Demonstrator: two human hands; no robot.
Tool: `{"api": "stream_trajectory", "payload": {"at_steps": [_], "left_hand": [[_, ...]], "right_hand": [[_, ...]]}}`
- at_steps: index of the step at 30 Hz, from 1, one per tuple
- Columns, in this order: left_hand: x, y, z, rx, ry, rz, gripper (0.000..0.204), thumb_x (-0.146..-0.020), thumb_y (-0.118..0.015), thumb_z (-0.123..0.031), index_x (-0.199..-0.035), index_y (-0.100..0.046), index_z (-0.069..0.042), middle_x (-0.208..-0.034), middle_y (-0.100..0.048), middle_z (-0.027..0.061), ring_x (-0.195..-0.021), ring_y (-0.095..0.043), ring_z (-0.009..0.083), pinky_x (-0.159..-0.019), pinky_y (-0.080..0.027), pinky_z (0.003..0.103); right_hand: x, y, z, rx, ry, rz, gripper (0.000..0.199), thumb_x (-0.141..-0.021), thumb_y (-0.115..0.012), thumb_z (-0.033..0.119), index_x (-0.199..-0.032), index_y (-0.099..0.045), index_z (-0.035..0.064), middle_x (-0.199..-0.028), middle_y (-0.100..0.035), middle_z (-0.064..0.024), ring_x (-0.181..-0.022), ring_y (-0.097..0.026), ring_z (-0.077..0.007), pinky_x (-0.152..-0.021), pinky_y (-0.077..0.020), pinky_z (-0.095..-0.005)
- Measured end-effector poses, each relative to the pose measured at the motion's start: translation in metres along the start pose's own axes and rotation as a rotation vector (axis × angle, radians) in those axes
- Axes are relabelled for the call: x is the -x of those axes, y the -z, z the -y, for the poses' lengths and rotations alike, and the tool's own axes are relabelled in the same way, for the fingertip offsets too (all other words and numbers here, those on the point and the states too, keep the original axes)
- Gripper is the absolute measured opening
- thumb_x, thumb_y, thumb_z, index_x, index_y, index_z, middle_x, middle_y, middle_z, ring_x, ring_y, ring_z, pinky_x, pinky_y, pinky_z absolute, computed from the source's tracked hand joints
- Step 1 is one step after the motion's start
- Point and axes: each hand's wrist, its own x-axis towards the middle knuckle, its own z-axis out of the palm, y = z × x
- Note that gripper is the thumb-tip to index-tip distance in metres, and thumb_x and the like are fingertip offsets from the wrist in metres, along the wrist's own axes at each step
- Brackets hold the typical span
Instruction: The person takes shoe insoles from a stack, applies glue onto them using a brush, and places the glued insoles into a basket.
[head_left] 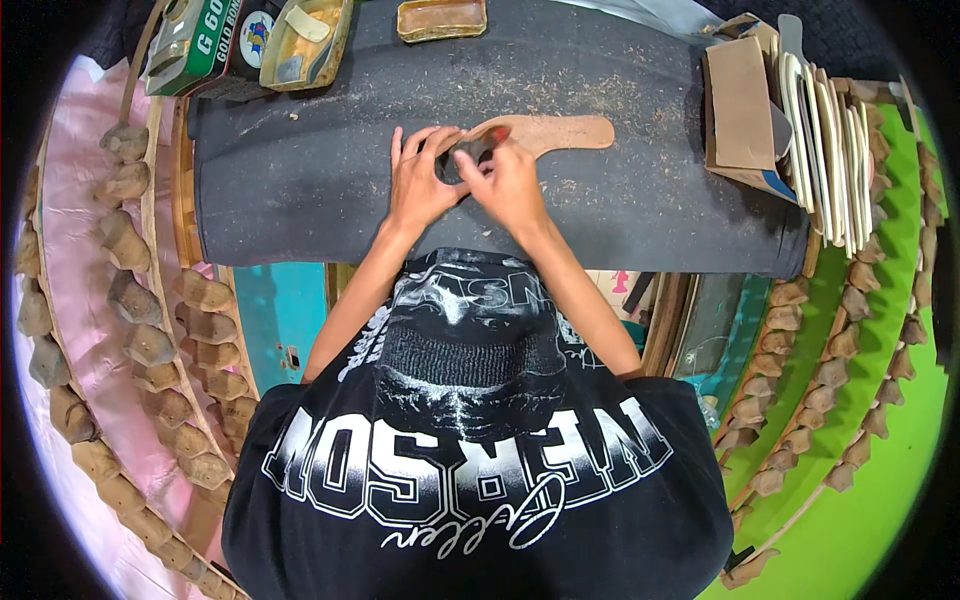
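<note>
A flat tan piece shaped like a shoe sole [575,132] lies on the dark tabletop, its narrower rounded end pointing right. Its left end is partly hidden behind my hands. My left hand [422,185] rests at that end, fingers spread, with the fingertips near the piece's edge. Close beside it, my right hand [508,190] has its fingers curled over the piece and its thumb pointing left. A small red spot shows at the right fingers; what it belongs to is too small to tell.
Scraps dot the dark cloth-covered table [330,200]. At back left stand a green-and-white can [190,55] and a tray [335,60]; a shallow box [442,20] sits at the back. A cardboard box [740,110] and pale sole-shaped boards [830,150] stand right. Shoe-last racks [130,300] flank me.
</note>
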Motion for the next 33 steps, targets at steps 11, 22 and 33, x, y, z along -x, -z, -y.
{"api": "stream_trajectory", "payload": {"at_steps": [11,22,33], "left_hand": [[0.007,0.008,-0.006,0.027,0.031,0.008,0.093,-0.06,-0.101,-0.039,-0.14,-0.062,-0.012,-0.131,-0.072,0.0046,-0.133,-0.058,0.0282,-0.128,-0.022,0.06],[0.004,0.005,-0.007,0.053,0.024,-0.024,0.085,-0.061,-0.099,-0.042,-0.134,-0.068,-0.012,-0.127,-0.075,0.0037,-0.133,-0.059,0.0269,-0.128,-0.021,0.062],[0.006,0.008,-0.006,0.033,0.025,0.008,0.084,-0.062,-0.1,-0.042,-0.133,-0.067,-0.011,-0.127,-0.076,0.0023,-0.133,-0.058,0.0263,-0.129,-0.019,0.061]], "right_hand": [[-0.05,0.116,-0.036,0.6,-0.014,-0.356,0.021,-0.092,-0.075,0.012,-0.104,-0.066,-0.0026,-0.089,-0.071,-0.0202,-0.08,-0.071,-0.0354,-0.075,-0.0563,-0.0462],[0.016,0.036,-0.025,0.267,-0.05,0.138,0.019,-0.088,-0.076,0.009,-0.103,-0.066,0.0029,-0.09,-0.065,-0.0149,-0.077,-0.066,-0.0331,-0.072,-0.0544,-0.0454],[-0.018,0.141,-0.041,0.514,-0.091,-0.373,0.014,-0.091,-0.072,0.002,-0.103,-0.065,-0.0024,-0.092,-0.07,-0.0169,-0.075,-0.07,-0.0301,-0.067,-0.0552,-0.0422]]}}
